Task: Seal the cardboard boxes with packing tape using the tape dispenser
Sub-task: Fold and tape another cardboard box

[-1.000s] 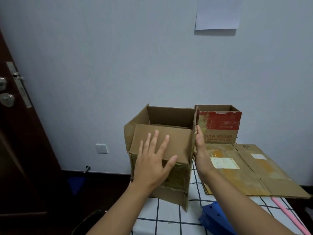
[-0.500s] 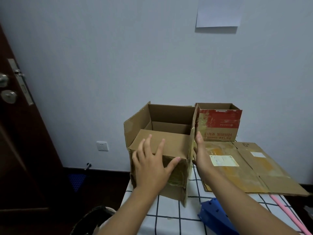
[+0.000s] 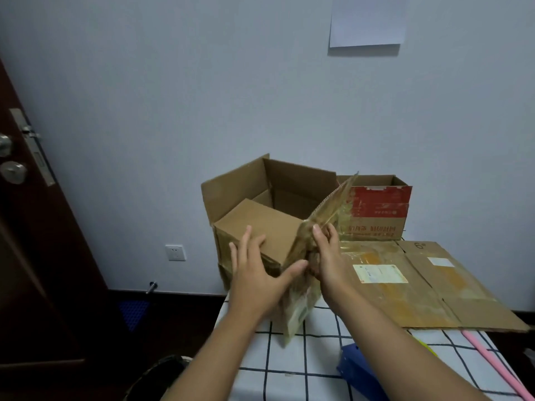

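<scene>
A brown cardboard box (image 3: 254, 198) stands at the table's left edge, its back and left flaps upright. My left hand (image 3: 257, 273) lies flat with straight fingers on the near flap, which is folded down over the opening. My right hand (image 3: 325, 256) holds the tape-covered right flap (image 3: 327, 215) near its base; that flap leans inward over the box. A blue object (image 3: 359, 374), possibly the tape dispenser, lies on the table near my right forearm, partly hidden.
A red and brown open box (image 3: 379, 209) stands behind against the wall. A flattened cardboard sheet (image 3: 419, 287) lies on the checked tablecloth (image 3: 289, 357). A pink stick (image 3: 492, 363) lies at the right edge. A dark door (image 3: 31, 227) and a basket (image 3: 162, 377) are to the left.
The near flap went down under my left hand. My right hand shifted from the box's right side onto the right flap, and that flap has swung inward.
</scene>
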{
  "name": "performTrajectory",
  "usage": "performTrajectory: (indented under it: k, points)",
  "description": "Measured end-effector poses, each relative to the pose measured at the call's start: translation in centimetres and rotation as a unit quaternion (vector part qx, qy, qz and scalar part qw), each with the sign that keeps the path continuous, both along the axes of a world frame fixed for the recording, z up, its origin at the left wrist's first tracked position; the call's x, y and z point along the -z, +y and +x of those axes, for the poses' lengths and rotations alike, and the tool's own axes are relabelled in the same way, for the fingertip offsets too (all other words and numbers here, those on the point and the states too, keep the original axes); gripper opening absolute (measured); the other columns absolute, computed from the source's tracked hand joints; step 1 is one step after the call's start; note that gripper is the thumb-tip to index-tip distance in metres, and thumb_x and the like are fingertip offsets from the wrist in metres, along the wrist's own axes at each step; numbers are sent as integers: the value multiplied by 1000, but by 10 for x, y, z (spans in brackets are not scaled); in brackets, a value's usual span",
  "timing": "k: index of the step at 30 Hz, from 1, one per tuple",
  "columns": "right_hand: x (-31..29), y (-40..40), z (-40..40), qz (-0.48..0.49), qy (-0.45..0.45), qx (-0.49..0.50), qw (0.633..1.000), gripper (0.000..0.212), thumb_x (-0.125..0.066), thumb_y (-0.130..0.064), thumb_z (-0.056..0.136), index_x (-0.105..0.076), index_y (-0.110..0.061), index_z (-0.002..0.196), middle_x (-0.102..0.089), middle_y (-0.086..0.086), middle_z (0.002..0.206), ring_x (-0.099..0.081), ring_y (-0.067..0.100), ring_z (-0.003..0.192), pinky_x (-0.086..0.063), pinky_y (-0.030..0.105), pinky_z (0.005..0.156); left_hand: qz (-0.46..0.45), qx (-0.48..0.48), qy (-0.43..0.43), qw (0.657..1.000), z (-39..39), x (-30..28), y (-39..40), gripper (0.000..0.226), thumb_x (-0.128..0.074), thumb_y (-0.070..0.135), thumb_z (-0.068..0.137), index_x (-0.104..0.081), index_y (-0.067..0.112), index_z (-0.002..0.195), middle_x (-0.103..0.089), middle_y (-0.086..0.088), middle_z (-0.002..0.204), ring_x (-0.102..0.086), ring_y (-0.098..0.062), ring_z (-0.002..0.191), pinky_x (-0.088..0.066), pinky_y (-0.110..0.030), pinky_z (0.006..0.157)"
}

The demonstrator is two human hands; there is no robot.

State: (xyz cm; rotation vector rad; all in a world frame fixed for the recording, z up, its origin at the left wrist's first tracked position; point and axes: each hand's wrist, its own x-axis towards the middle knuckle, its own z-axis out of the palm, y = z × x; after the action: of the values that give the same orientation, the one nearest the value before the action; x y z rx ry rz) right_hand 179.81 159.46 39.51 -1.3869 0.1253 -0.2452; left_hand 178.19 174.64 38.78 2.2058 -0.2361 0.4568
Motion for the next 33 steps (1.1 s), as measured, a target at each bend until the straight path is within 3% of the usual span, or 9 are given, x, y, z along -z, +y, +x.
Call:
performTrajectory:
  k: [3, 7, 11, 14, 16, 21, 25, 29, 33]
  points:
    - [14, 6, -9, -61, -11, 18, 998, 112, -65, -83, 65, -12, -43, 155, -21, -6, 162, -30, 20, 145, -33, 49, 116, 19, 71, -12, 997, 19, -6, 28, 85, -57, 86, 68, -35, 49, 142, -19, 22, 157, -16, -19, 149, -30, -55, 115]
    - [41, 0, -15, -134, -30, 12, 990, 92, -63, -63, 84, -10, -40, 156, -16, -5, 164, -26, 17, 146, -30, 44, 117, 59, 125, -9, 990, 33, 8, 53, 62, -53, 80, 76, -43, 58, 133, -27, 20, 154, -29, -11, 143, -38, -50, 112]
    - [42, -31, -1, -196, -21, 66, 978, 80, -53, -67, 88, -11, -45, 153, -11, -8, 164, -20, 22, 148, -30, 58, 115, 46, 97, 10, 994, 29, 22, 60, 67, -49, 88, 72, -32, 68, 134, -4, 26, 159, -20, -4, 143, -33, -40, 113]
    - [14, -60, 28, -115, -3, 131, 985, 82, -47, -69, 89, -10, -39, 156, -12, -4, 166, -19, 27, 150, -26, 57, 113, -3, 80, 49, 996, 19, 24, 49, 70, -54, 91, 61, -17, 84, 120, 15, 31, 155, -15, -3, 136, -31, -35, 106]
    - [-5, -71, 45, -53, 7, 76, 996, 83, -42, -75, 88, -21, -32, 157, -26, 0, 162, -26, 28, 148, -25, 56, 113, -40, 74, 66, 994, 16, 22, 39, 70, -58, 89, 60, -15, 88, 115, 13, 26, 158, -17, -3, 133, -30, -30, 103]
    - [-17, -56, 42, -80, 16, -1, 997, 88, -58, -75, 75, -43, -26, 146, -52, -3, 143, -46, 25, 134, -41, 50, 106, -112, 84, 68, 988, 30, 14, 34, 93, -66, 83, 61, -42, 45, 142, -17, 11, 161, -33, -14, 142, -36, -39, 111]
    - [-16, -45, 13, -89, -37, 22, 995, 61, -66, -70, 66, -56, -38, 117, -68, -17, 113, -61, 14, 115, -51, 40, 90, -201, 113, 97, 968, 43, -2, 52, 85, -77, 75, 55, -51, 40, 127, -63, 12, 125, -64, -4, 108, -57, -24, 79]
    - [5, -37, -16, -146, -35, 19, 988, 88, -63, -74, 66, -42, -34, 141, -56, -12, 138, -51, 15, 129, -44, 51, 107, -246, 112, 120, 955, 52, -3, 62, 58, -75, 62, 65, -60, 35, 114, -73, 17, 102, -69, -2, 94, -55, -16, 68]
    - [15, -40, -25, -181, -27, 24, 983, 94, -53, -80, 73, -29, -35, 152, -31, -17, 156, -30, 3, 139, -32, 36, 110, -294, 103, 105, 945, 48, 3, 54, 50, -65, 61, 74, -64, 31, 114, -74, 14, 103, -70, -5, 95, -54, -15, 64]
